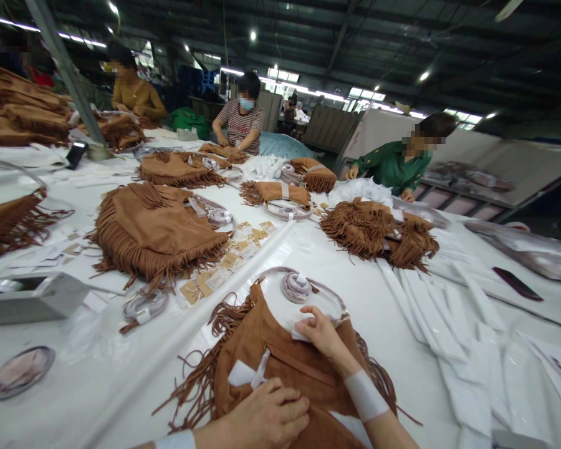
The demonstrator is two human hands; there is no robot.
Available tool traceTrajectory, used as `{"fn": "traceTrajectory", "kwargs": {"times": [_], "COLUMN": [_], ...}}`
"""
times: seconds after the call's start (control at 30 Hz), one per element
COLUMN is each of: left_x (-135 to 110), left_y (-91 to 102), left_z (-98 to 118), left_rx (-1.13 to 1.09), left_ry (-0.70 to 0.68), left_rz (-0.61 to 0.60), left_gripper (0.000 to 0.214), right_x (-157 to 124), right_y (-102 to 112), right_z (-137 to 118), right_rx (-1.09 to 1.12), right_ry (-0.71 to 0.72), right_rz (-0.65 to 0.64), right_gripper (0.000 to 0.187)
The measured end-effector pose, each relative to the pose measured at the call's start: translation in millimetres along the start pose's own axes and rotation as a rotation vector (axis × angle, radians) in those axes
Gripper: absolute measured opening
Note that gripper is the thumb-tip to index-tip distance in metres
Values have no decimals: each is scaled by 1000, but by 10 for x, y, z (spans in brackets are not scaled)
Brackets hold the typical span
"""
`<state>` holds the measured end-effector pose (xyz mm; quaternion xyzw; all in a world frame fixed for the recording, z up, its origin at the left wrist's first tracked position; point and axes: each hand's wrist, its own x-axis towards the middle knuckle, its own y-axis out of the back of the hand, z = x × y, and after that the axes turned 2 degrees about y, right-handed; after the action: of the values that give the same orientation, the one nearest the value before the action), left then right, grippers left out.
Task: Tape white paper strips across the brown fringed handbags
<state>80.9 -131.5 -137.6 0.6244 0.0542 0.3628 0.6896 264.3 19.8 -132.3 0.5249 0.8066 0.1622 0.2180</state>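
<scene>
A brown suede-like fringed handbag (pixel 303 374) lies in front of me, with its strap arched at the far side. My left hand (pixel 268 415) rests on the bag's near part, palm down, beside a white wrapped zipper pull (pixel 262 368). At the bag's top opening, my right hand (pixel 322 333) has its fingers bent over a small white piece (pixel 299 337) that looks like paper or film. Just beyond that hand sits a coiled, wrapped strap (pixel 295 287). Pale bands circle both wrists. Parts of the bag are hidden under my hands and forearms.
Another fringed bag (pixel 154 224) lies left, near scattered tan tags (pixel 210 280). White strips (pixel 439 318) and a dark phone (pixel 517 284) are right. A grey box (pixel 32 299) stands left. Co-workers stand around the table, including a person in green (pixel 397 163).
</scene>
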Motion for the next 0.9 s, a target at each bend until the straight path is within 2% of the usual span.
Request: {"fn": "traceTrajectory", "kwargs": {"times": [0.1,0.17,0.3,0.37,0.5,0.6,0.77,0.83,0.9], "left_x": [23,39,59,58,41,28,15,14,18], "left_y": [35,44,20,6,-3,-5,-26,-30,-26], "left_z": [6,4,-5,-5,2,5,5,7,10], "left_rx": [6,15,44,57,50,42,32,31,32], "left_ry": [-3,-8,-22,-26,-24,-24,-24,-20,-16], "left_rz": [8,10,9,5,13,5,-3,16,39], "left_gripper": [31,30,27,27,30,31,32,32,31], "right_x": [2,-8,-55,-83,-124,-146,-156,-126,-69], "right_y": [25,60,160,209,264,268,283,294,305], "right_z": [16,1,-83,-133,-196,-207,-187,-171,-156], "right_rx": [83,103,77,38,-13,29,76,8,-49], "right_ry": [-23,-31,-4,25,57,33,69,84,81], "right_rz": [-12,-14,5,56,178,135,-40,-15,52], "right_gripper": [65,68,47,36,33,36,42,31,31]}}
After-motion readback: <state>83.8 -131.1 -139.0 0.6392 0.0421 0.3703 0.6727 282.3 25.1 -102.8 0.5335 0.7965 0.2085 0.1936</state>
